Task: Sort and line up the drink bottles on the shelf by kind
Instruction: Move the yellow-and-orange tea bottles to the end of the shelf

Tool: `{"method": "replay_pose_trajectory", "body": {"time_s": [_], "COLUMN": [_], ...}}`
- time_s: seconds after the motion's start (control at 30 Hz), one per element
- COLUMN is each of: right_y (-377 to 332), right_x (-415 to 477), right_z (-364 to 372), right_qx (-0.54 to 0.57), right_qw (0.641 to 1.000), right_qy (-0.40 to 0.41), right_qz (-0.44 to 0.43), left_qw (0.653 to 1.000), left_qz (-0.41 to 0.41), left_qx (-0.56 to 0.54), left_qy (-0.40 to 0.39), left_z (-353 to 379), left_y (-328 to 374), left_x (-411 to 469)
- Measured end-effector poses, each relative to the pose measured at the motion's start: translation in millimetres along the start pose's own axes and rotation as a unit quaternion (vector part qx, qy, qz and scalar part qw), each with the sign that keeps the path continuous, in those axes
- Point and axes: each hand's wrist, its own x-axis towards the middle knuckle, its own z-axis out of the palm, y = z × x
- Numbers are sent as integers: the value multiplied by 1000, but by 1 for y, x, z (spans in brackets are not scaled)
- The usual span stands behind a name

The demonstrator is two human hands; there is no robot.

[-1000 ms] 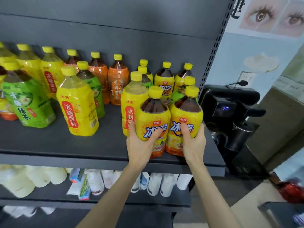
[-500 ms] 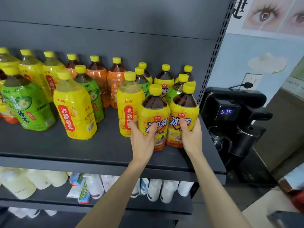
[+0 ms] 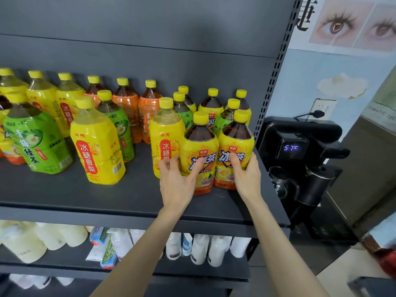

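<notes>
1. Drink bottles are stood upright on the dark shelf, kinds mixed; sorting is judged only partly done.
2. At the shelf's right end, front row, two are held side by side, touching. The left iced-tea btl is gripped by the left hand and the right iced-tea btl by the right hand, fingers curled round each. Prob. both are being lined up in front of same-kind btls behind. Lifted or resting can't be told.
3. Counts, approx.:
   - iced tea 5 (2 held, 3 behind, partly hidden)
   - green-tea btls 4
   - pear btls 5
   - orange-label btls 3
   - a few more are cut off at the left edge, kind unclear
</notes>
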Motion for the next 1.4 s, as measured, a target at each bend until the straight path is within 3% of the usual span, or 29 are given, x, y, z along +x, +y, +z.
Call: {"method": "replay_pose_trajectory", "body": {"time_s": [0.17, 0.4, 0.57, 0.67, 0.77, 0.97, 1.17, 1.4], "right_y": [-14, -49, -91, -109, -118, -126, -117, -99], "right_x": [-13, -11, 22, 53, 85, 135, 160, 175], "right_z": [-10, -29, -23, -14, -6, -8, -9, -2], "right_qx": [-35, -58, -53, -76, -107, -92, -129, -68], "right_qw": [999, 985, 980, 981, 986, 990, 978, 980], "right_qy": [-11, 104, 90, 58, 5, -101, -162, -182], "right_qz": [-8, -123, -170, -167, -126, -41, -24, -41], "left_qw": [997, 986, 971, 979, 981, 952, 931, 920], "left_qz": [17, 151, 212, 198, 148, 90, 73, 97], "left_qx": [62, 15, 2, 44, 81, 60, 1, -55], "left_qy": [-50, 73, 106, 34, -97, -286, -357, -377], "left_z": [-19, -58, -79, -77, -69, -53, -34, -25], "left_y": [5, 37, 74, 85, 90, 88, 68, 49], "left_x": [5, 26, 84, 129, 170, 231, 251, 256]}}
